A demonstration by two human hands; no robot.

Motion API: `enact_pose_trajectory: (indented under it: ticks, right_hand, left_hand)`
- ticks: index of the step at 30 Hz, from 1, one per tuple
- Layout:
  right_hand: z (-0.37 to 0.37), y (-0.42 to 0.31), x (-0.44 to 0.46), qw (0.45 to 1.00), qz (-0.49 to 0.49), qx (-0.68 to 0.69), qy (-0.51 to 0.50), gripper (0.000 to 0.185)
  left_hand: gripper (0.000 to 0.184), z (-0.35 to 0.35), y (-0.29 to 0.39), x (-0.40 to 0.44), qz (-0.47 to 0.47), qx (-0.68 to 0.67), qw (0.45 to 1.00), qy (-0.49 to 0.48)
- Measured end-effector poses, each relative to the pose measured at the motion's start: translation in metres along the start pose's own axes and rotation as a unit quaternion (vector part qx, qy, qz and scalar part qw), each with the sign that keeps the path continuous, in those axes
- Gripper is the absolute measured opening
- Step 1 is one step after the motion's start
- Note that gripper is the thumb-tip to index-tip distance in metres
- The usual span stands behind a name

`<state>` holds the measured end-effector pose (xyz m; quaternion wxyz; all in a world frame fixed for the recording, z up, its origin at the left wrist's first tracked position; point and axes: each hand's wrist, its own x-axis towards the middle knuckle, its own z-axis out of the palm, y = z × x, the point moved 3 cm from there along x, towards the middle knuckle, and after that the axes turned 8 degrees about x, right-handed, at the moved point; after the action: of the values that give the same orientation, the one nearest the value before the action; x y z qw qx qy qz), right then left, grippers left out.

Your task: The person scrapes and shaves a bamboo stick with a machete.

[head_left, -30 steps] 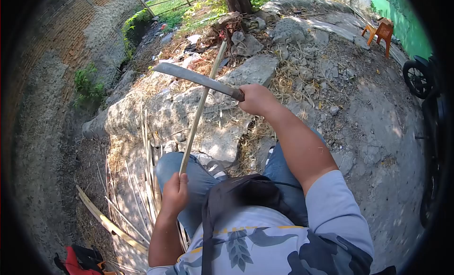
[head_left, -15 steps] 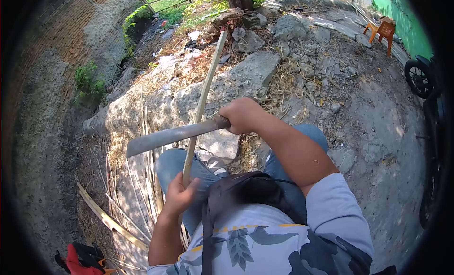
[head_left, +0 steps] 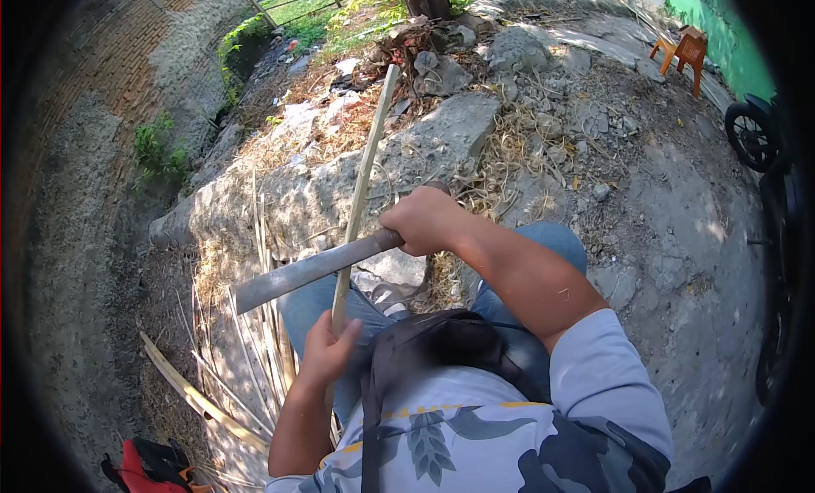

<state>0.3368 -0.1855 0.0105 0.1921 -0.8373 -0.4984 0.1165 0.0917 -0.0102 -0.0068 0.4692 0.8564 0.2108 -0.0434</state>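
A long pale bamboo strip (head_left: 363,179) slants up and away from my left hand (head_left: 327,349), whose fingers and thumb are closed around its lower end. My right hand (head_left: 424,220) is wrapped round the dark handle of a machete (head_left: 310,273). The wide grey blade points left and lies across the lower part of the strip, a little above my left hand. Where blade and strip cross, I cannot tell how deep the contact is.
Several thin strips (head_left: 270,323) lie on the ground at the left, with a thicker split piece (head_left: 199,400) beside them. A concrete slab (head_left: 441,137) is ahead. An orange chair (head_left: 693,55) and a motorbike wheel (head_left: 752,137) stand at the right; a red item (head_left: 136,467) lies lower left.
The machete and my right hand have come down along the strip toward my left hand. The strip's far end has shifted slightly left and lower since the earlier frames.
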Motion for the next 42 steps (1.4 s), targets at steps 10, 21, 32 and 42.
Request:
enact_pose_trajectory:
  ticks: [10, 21, 32, 42]
  right_hand:
    - [-0.019, 0.068, -0.008, 0.986, 0.147, 0.028, 0.077, 0.021]
    - [0.003, 0.003, 0.000, 0.999, -0.051, -0.013, 0.008, 0.022]
    - [-0.022, 0.082, -0.012, 0.976, 0.182, 0.074, 0.090, 0.020]
    - [-0.003, 0.013, -0.005, 1.000, 0.001, -0.017, -0.013, 0.022]
  left_hand:
    - [0.022, -0.019, -0.028, -0.024, -0.049, 0.022, 0.999, -0.002]
    - [0.023, -0.003, -0.015, -0.012, -0.049, -0.065, 0.997, -0.018]
    - [0.024, -0.023, -0.029, -0.051, -0.119, -0.005, 0.993, -0.020]
    - [0.024, -0.010, -0.045, -0.027, -0.086, -0.048, 0.995, -0.015]
